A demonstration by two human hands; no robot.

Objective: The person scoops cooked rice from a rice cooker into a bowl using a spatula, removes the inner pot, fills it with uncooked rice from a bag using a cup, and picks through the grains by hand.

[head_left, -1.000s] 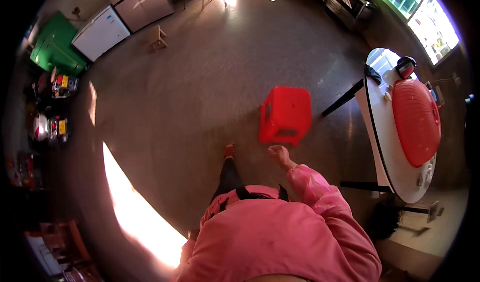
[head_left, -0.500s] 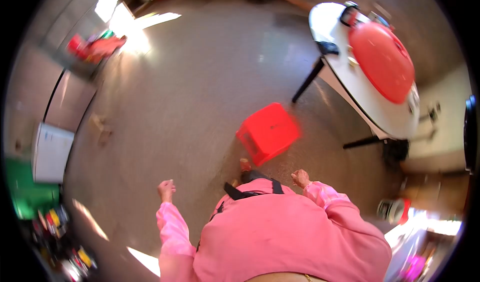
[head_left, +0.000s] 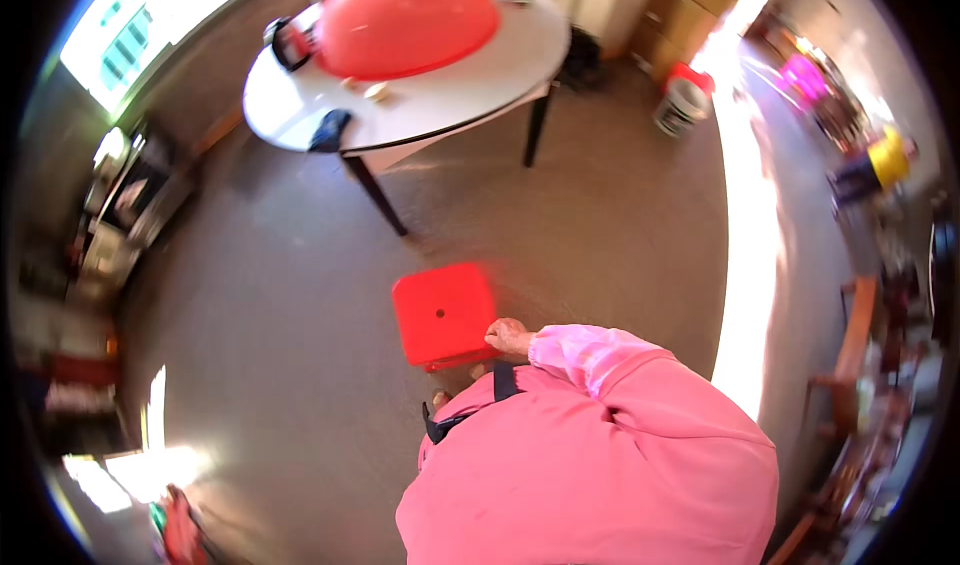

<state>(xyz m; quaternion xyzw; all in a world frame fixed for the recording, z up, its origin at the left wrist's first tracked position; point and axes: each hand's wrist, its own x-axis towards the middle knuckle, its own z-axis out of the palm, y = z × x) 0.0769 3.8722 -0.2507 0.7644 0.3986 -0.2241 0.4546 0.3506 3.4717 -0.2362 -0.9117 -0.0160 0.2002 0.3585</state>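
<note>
Okay, right hand (head_left: 508, 336) sits at the right edge of the red stool (head_left: 452, 320), fingers curled; can't tell if it's gripping or even touching. Left hand is out of view, state unknown. Stool stands seat-up on the floor (head_left: 620, 225), just ahead of the person. Beyond it, white table (head_left: 455, 97) carries a big red dome cover (head_left: 405, 27); dark cloth (head_left: 330, 132) lies at the table's near edge.
</note>
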